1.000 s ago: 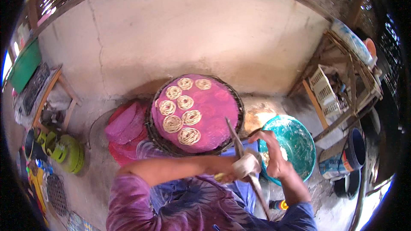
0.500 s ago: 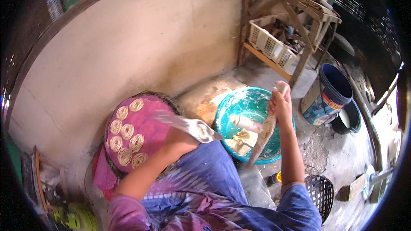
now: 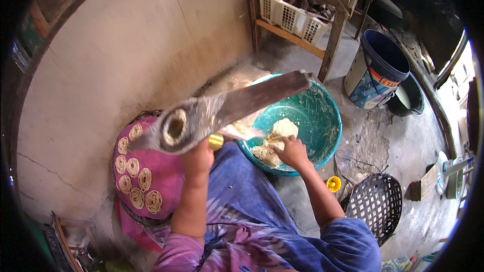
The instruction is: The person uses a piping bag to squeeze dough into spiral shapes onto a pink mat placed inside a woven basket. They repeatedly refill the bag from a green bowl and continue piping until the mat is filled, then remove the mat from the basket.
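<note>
Cream dough (image 3: pixel 285 128) under the right hand (image 3: pixel 293 152), wooden tool (image 3: pixel 229 108) raised in the left (image 3: pixel 198 158)

Pale and lumpy, the dough lies against the near, left-hand part of the teal tub (image 3: pixel 322 143), with much of the flour-smeared bottom bare. The right hand's fingers bend down onto it, touching; whether its grip has closed around a piece, I cannot tell. The step in hand looks like gathering dough from the tub.

Across the tub's far-left rim slants the wooden tool, partly blurred. Its round hole is edged with pale dough and looks hollow. The left hand's grip seems clamped on the tool, its fingers mostly hidden behind it; a gold-coloured cylinder (image 3: pixel 216 141) shows just beside that hand.

As I judge it, the next move calls for pinching off a lump compact enough for that hole, with the tool held steady.

Left of the tub, eight coils of strands (image 3: pixel 144 179) rest apart or nearly touching on a pink-covered round tray (image 3: pixel 169 184). To the right, a black woven basket (image 3: pixel 375 204) sits on the floor (image 3: pixel 370 153).
</note>
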Available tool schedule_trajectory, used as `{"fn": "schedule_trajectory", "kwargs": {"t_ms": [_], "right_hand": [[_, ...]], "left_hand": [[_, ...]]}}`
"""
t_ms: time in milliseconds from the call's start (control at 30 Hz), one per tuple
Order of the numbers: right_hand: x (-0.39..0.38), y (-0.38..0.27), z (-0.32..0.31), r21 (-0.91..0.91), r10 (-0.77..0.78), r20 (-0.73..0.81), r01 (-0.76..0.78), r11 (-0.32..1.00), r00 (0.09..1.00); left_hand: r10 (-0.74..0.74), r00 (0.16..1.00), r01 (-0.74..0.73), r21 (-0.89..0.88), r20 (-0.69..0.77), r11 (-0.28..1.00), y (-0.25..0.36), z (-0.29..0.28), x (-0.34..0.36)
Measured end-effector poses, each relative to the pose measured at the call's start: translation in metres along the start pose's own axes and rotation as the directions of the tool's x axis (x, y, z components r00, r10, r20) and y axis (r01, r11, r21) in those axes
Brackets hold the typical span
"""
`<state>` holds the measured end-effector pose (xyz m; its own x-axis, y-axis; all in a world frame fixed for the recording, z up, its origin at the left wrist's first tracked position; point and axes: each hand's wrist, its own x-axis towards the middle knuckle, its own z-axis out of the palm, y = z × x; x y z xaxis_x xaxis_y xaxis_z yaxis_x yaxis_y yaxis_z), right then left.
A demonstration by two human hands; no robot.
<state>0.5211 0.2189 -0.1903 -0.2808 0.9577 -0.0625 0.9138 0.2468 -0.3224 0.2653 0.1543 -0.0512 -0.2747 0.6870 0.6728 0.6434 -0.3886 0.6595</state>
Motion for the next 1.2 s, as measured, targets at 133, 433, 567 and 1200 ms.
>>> {"fn": "schedule_trajectory", "kwargs": {"t_ms": [133,433,567,1200], "right_hand": [[-0.017,0.006,0.0,-0.195,-0.038,0.223,0.083,0.977,0.974],[0.04,0.015,-0.058,-0.528,-0.17,0.362,0.351,0.773,0.917],[0.063,0.015,-0.034,-0.358,-0.252,0.428,0.419,0.835,0.868],[-0.024,0.008,-0.12,-0.131,-0.228,0.302,0.277,0.952,0.926]], "left_hand": [[-0.263,0.959,0.281,-0.462,0.104,0.841,0.02,0.004,0.018],[0.135,0.982,-0.14,0.027,0.134,0.99,0.028,0.014,0.02],[0.042,0.992,-0.033,-0.078,0.116,0.996,0.023,0.018,0.013],[0.353,0.935,-0.35,0.09,-0.019,0.932,0.056,-0.024,0.067]]}}
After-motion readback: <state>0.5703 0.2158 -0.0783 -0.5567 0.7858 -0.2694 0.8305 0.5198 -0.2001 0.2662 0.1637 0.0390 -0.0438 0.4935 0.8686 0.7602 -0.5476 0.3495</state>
